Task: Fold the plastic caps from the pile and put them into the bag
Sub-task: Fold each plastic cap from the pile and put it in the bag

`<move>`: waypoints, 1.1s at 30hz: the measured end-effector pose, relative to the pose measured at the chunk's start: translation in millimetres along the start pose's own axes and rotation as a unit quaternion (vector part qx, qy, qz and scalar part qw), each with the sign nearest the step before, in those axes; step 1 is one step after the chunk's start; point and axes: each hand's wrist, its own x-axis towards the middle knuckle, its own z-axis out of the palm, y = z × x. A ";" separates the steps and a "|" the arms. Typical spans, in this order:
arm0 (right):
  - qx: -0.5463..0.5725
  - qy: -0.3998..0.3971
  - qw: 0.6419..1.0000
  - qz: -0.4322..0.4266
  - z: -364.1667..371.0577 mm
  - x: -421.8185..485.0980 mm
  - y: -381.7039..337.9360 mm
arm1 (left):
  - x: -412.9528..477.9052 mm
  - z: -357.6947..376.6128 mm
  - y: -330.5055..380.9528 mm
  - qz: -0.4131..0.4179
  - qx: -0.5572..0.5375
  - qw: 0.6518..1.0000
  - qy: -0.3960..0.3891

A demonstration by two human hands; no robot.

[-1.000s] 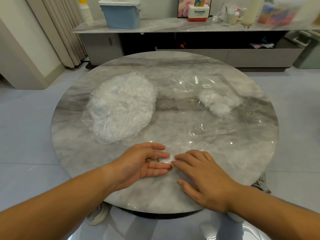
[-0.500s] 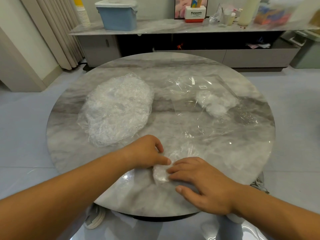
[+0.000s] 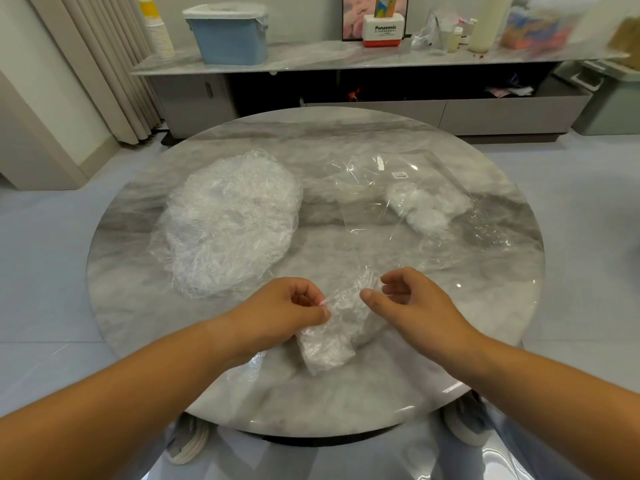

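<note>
A big pile of crinkled clear plastic caps (image 3: 228,220) lies on the left half of the round marble table (image 3: 485,323). A flat transparent bag (image 3: 408,202) with a few folded white caps (image 3: 426,209) inside lies on the right half. Near the front edge, one folded cap (image 3: 329,337) hangs slightly lifted off the table. My left hand (image 3: 287,310) pinches its upper left corner. My right hand (image 3: 412,299) hovers at the cap's upper right, thumb and fingers curled close to the plastic; a grip cannot be made out.
Behind the table runs a long low cabinet (image 3: 346,57) carrying a blue lidded box (image 3: 230,34), a stack of paper cups (image 3: 157,29), a red-and-white carton (image 3: 384,29) and bottles. Curtains (image 3: 104,64) hang at the left. Shoes (image 3: 464,427) show under the table's front edge.
Both hands have risen off the table, where they pressed the cap flat. The left hand has pinched the folded cap and lifted it; the right hand has pulled back from it.
</note>
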 end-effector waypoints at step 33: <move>0.046 -0.073 0.992 -0.096 19.6 -3.0 -20.8 | -23.5 -3.8 -11.9 -0.137 -0.103 0.984 -0.057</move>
